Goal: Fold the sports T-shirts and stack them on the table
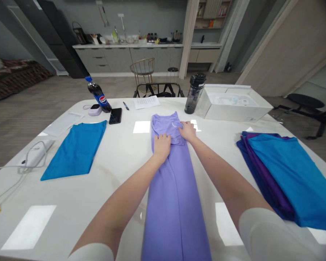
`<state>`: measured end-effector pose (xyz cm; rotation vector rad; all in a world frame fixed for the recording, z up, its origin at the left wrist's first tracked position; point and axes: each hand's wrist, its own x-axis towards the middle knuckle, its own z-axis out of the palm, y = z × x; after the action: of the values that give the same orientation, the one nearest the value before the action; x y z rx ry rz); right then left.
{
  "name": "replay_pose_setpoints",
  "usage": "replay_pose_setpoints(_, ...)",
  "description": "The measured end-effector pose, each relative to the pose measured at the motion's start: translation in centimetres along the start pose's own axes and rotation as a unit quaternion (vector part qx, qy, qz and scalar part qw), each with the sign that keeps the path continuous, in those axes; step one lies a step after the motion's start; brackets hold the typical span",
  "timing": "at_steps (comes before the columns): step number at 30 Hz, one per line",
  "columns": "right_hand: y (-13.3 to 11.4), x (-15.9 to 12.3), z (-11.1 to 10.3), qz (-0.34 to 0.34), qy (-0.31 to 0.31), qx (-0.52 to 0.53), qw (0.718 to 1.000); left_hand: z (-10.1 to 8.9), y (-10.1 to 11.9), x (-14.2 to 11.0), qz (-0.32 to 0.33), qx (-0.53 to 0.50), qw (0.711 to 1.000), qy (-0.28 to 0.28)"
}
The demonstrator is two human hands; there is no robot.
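A lavender shirt (176, 188) lies in a long folded strip down the middle of the white table (122, 156). Its neckline is at the far end, with a small pale mark near the right edge. My left hand (162, 145) presses on the shirt below the neckline, its bent fingers close together on the cloth. At the right edge of the upper part, my right hand (188, 130) has its fingers closed on the fabric. The near end of the shirt runs out of the bottom of the view.
A folded blue cloth (78, 148) lies left; blue and purple garments (290, 170) are stacked right. Farther back stand a cola bottle (99, 96), a dark drink bottle (195, 93) and a white box (233, 103). A phone (115, 116) and a corded white power strip (36, 154) lie left.
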<state>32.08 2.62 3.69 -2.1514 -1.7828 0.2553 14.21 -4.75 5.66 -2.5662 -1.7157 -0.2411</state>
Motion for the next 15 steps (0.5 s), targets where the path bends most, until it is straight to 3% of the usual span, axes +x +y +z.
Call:
replay_pose_setpoints(3,-0.2,1.5,0.8,-0.019,0.005,-0.021,1.0,0.5,-0.6,0.3,-0.034,0.001,0.999,-0.007)
replay_pose_setpoints(6,-0.4,1.9,0.8,-0.068,0.066,-0.018,0.995,0.5,-0.7,0.1,-0.033,-0.002,0.999,0.0)
replay_pose_setpoints(9,-0.9,2.5,0.6,-0.072,0.116,-0.014,0.991,0.3,-0.1,-0.3,-0.019,-0.023,0.999,-0.013)
replay_pose_setpoints(12,-1.1,3.1,0.9,-0.032,0.084,-0.034,0.995,0.2,0.0,-0.4,0.025,-0.097,0.993,-0.056)
replay_pose_setpoints(15,-1.0,2.7,1.3,-0.008,0.049,-0.039,0.998,0.5,-1.2,-0.1,0.063,-0.196,0.978,-0.038)
